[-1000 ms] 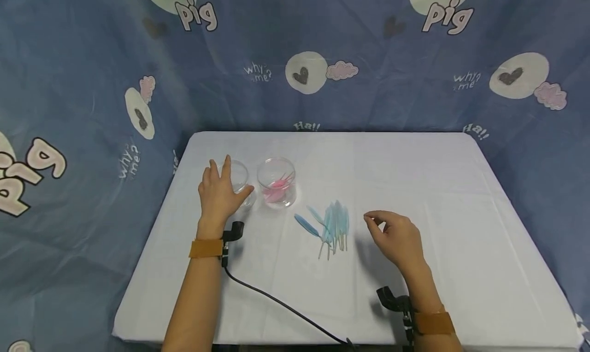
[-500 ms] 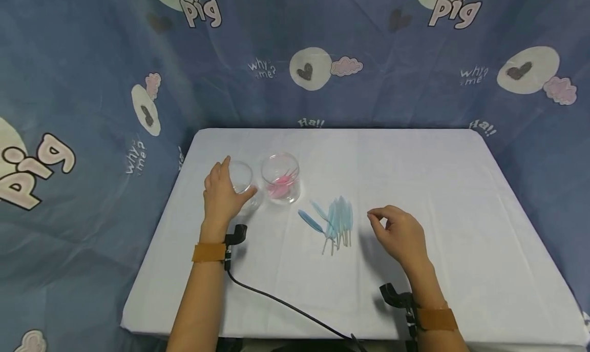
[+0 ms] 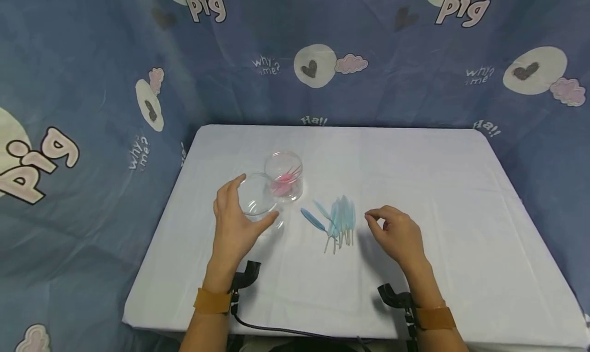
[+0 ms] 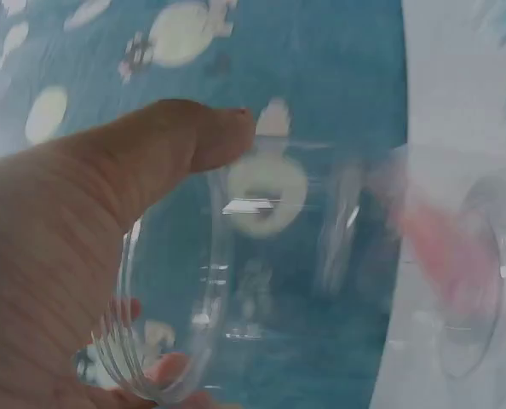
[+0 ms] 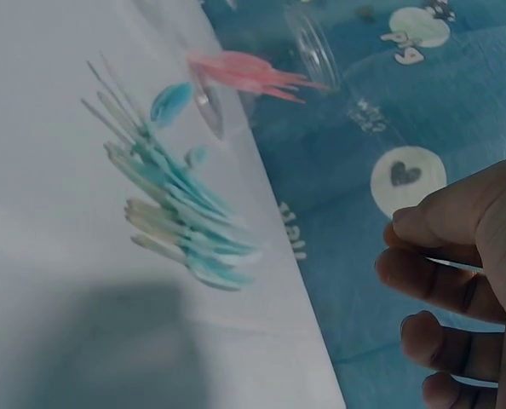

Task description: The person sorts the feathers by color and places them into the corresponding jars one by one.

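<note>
White tbl, blue printed cloth bhnd

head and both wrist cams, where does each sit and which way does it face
Head: worn on the head, facing forward and down over the table; left hand, right hand and forearms show.
Left wrist: worn there, facing the clear cup in the left hand, whose thumb shows.
Right wrist: worn there, facing blue feather-like pieces; the right hand's fingers show.
Shared: both wrist views show the pink pieces and blue backdrop.
</note>
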`<action>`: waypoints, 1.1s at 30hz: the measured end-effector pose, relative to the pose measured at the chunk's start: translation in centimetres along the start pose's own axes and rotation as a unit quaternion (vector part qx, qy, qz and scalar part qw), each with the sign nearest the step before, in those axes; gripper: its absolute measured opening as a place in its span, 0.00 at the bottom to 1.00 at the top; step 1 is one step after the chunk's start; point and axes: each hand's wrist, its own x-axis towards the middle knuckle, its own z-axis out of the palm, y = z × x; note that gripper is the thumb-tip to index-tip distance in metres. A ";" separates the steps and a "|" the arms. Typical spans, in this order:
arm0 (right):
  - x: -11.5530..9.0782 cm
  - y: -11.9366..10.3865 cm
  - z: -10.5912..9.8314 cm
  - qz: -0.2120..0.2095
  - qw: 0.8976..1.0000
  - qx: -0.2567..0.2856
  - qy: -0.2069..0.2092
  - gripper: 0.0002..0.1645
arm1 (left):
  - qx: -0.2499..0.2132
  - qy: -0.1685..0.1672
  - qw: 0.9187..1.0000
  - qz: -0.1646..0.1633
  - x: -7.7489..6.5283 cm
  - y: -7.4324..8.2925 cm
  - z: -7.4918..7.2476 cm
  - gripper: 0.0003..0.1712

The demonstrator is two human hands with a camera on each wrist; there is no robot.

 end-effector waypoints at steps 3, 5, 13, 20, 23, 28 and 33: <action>0.0 0.0 0.3 0.009 1.000 0.000 -0.015 0.08 | -0.026 -0.019 0.999 0.042 -1.1 0.7 1.4 0.61; 0.0 0.0 0.5 0.020 0.999 -0.002 -0.030 0.08 | -0.039 -0.038 0.996 0.067 -1.6 0.8 2.4 0.61; -0.8 0.6 2.4 0.067 0.989 -0.016 -0.132 0.09 | -0.042 -0.103 0.990 0.087 -3.0 0.7 4.7 0.59; -1.5 0.6 4.1 0.074 0.985 -0.029 -0.152 0.07 | -0.046 -0.130 0.987 0.080 -3.7 0.1 5.3 0.61; -1.6 0.3 4.4 0.080 0.985 -0.035 -0.148 0.07 | -0.046 -0.133 0.987 0.081 -3.8 -0.2 5.3 0.62; -1.7 0.1 4.5 0.086 0.984 -0.050 -0.148 0.08 | -0.041 -0.140 0.986 0.075 -3.7 -0.4 5.2 0.65; -1.7 0.0 4.3 0.089 0.983 -0.072 -0.143 0.09 | -0.048 -0.153 0.985 0.067 -3.4 -0.6 5.0 0.69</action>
